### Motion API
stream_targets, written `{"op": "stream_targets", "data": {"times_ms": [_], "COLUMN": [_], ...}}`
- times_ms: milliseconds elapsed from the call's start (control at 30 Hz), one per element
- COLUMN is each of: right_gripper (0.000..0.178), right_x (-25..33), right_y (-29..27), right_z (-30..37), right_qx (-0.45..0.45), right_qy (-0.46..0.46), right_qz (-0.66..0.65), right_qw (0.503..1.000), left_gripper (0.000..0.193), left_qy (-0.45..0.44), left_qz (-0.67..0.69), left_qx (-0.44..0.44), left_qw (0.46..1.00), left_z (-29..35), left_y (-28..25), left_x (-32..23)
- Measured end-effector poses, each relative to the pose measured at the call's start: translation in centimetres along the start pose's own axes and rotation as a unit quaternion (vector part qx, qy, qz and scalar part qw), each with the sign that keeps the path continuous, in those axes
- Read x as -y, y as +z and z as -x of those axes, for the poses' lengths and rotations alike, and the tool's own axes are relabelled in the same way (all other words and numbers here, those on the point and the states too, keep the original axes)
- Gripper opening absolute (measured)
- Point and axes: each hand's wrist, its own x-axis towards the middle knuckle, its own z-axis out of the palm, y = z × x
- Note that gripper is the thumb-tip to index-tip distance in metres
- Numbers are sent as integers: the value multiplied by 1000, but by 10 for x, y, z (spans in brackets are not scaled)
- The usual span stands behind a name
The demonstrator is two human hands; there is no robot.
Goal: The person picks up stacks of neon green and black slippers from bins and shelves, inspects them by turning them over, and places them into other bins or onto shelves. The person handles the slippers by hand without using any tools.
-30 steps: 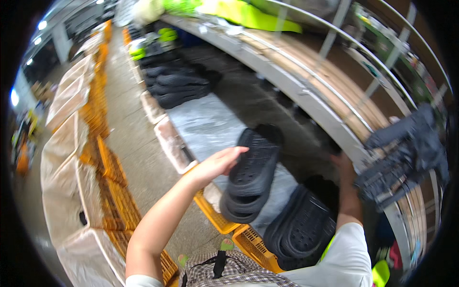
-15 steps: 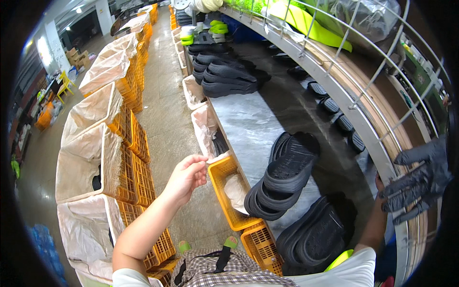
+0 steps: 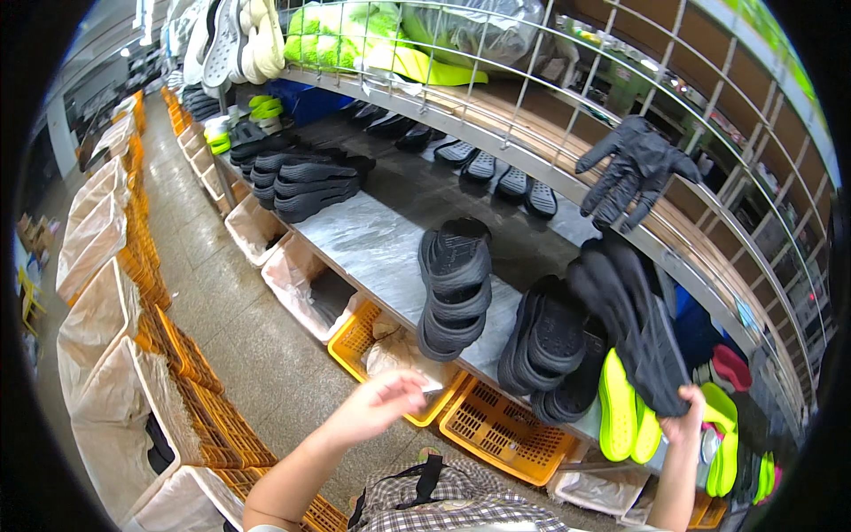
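Note:
My right hand [image 3: 681,417] grips the lower end of several long black slippers [image 3: 634,319] bunched together, tilted up to the back left. My left hand [image 3: 379,406] is over the near end of a yellow basket [image 3: 347,348], its fingers curled together and slightly blurred. A small white patch shows at its fingertips; whether the hand holds it I cannot make out. On the table [image 3: 381,244] between the hands stand a stack of black slides [image 3: 454,288] and a second stack [image 3: 542,341] beside the held slippers.
Neon yellow soles [image 3: 618,406] lie beside my right hand. More black slippers [image 3: 306,182] sit at the table's far left. A wire-fenced shelf [image 3: 505,142] with a hanging black glove [image 3: 634,168] runs behind. Lined crates [image 3: 97,355] stand along the aisle.
The view has turned to the right. My right hand has come from below the shelf edge to the near right, now with black slippers in it. My left hand is now over the yellow basket.

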Motion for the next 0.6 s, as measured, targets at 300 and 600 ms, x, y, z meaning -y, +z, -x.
{"op": "stream_targets", "data": {"times_ms": [300, 600], "right_gripper": [107, 108], "right_x": [-87, -205], "right_y": [68, 202], "right_z": [133, 108], "right_qx": [115, 469], "right_qy": [9, -214], "right_qz": [179, 517], "right_qw": [977, 684], "left_gripper": [89, 48], "left_qy": [82, 201], "left_qz": [20, 323], "left_qx": [159, -231], "left_qw": [984, 895], "left_z": [66, 90], "left_y": [35, -9], "left_x": [4, 41]}}
